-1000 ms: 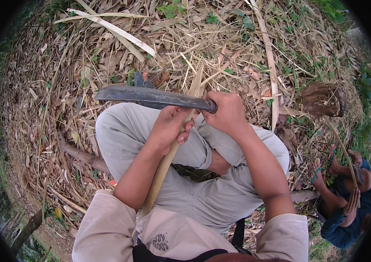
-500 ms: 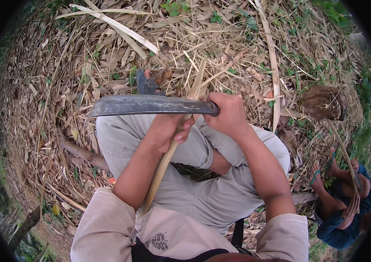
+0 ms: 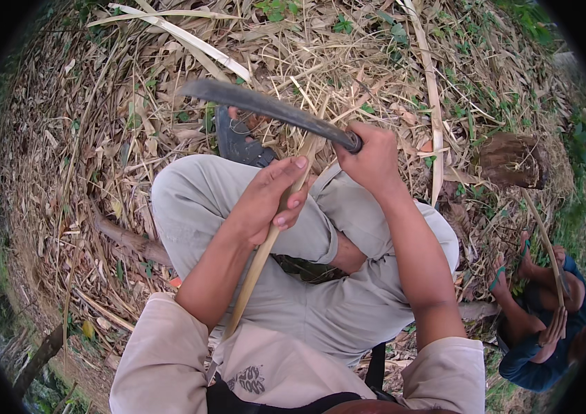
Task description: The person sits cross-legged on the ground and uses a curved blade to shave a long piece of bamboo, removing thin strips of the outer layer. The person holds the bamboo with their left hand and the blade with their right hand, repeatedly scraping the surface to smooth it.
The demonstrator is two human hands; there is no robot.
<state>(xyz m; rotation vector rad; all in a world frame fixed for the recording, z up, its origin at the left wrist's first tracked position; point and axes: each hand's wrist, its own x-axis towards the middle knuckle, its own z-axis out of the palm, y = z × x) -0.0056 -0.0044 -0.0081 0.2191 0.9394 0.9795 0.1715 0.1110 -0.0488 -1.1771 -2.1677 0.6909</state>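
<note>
From the head view, the right hand (image 3: 373, 160) was closed around the handle of a dark curved blade (image 3: 265, 108), which slanted up to the left above the knees. The left hand (image 3: 269, 199) gripped a pale bamboo strip (image 3: 260, 255) that ran from the lap up to the blade, fingers curled over it. Dry leaf litter (image 3: 100, 138) covered the ground, and another person (image 3: 544, 324) crouched at the right edge beside a stump (image 3: 513, 160).
</note>
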